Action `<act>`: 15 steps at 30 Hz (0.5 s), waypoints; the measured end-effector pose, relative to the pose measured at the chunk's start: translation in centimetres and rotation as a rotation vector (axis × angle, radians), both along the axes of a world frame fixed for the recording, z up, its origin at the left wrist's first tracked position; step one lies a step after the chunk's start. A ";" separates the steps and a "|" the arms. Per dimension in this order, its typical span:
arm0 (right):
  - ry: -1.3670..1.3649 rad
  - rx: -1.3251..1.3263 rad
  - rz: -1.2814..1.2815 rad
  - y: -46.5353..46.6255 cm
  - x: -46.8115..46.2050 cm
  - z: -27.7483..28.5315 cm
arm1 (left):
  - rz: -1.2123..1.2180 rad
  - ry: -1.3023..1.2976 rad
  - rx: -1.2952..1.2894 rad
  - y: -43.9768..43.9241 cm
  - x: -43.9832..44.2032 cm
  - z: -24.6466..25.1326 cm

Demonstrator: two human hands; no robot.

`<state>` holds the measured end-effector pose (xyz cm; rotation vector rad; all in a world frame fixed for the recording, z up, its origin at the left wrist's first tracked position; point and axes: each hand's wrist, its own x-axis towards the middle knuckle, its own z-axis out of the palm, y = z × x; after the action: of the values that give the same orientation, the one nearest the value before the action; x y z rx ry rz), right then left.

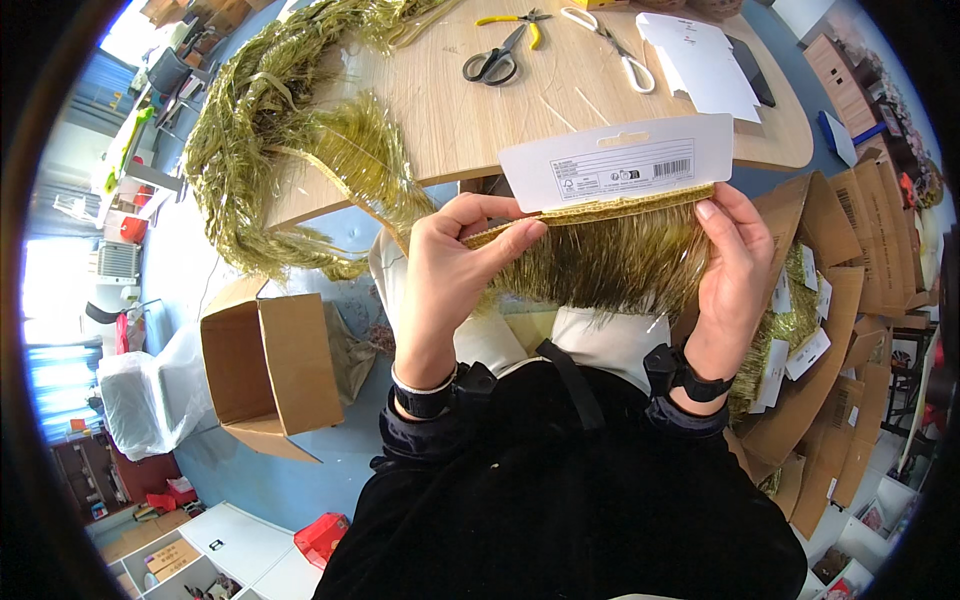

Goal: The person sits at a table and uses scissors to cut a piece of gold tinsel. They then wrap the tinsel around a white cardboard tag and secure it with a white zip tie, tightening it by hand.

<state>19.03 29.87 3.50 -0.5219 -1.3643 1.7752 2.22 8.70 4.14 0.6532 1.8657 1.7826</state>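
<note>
Between my two hands hangs a band of gold-green tinsel fringe [615, 259], its strands falling toward my lap. A white hang-tag card [619, 161] with a slotted hole, a barcode and print stands up along the band's braided gold edge [630, 208]. My left hand [450, 274] pinches the braided edge near the card's lower left corner, thumb in front. At the other end, my right hand [731, 262] grips the edge and the card's lower right corner between thumb and fingers. More fringe trim [360, 150] runs from the left hand's side to a heap on the table.
On the wooden table [442, 112] lie yellow-handled pliers [534, 19], black-handled scissors [495, 60], white-handled scissors [619, 49] and white cards [697, 64]. A cardboard box [300, 367] stands at left. At right, another carton [817, 375] holds carded tinsel pieces [795, 307].
</note>
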 end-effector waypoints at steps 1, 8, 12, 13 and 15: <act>0.039 -0.010 0.032 0.1 0.0 0.0 | -0.017 -0.024 0.035 0.1 0.0 -0.2; -0.086 -0.019 0.024 0.5 -1.5 0.2 | -0.077 -0.197 0.159 0.7 0.1 -1.2; -0.236 0.497 -0.245 -2.6 -3.4 0.1 | 0.091 -0.270 0.204 2.2 1.5 -1.4; -0.274 0.568 -0.187 -3.6 -3.3 0.2 | 0.142 -0.284 0.194 2.6 2.1 -1.3; -0.222 0.715 0.063 -5.2 -3.4 0.6 | 0.178 -0.181 0.215 3.3 3.3 -1.1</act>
<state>15.66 24.72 4.07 -0.2814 -2.0518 1.1698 5.51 12.04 3.01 0.3939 1.6706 2.1015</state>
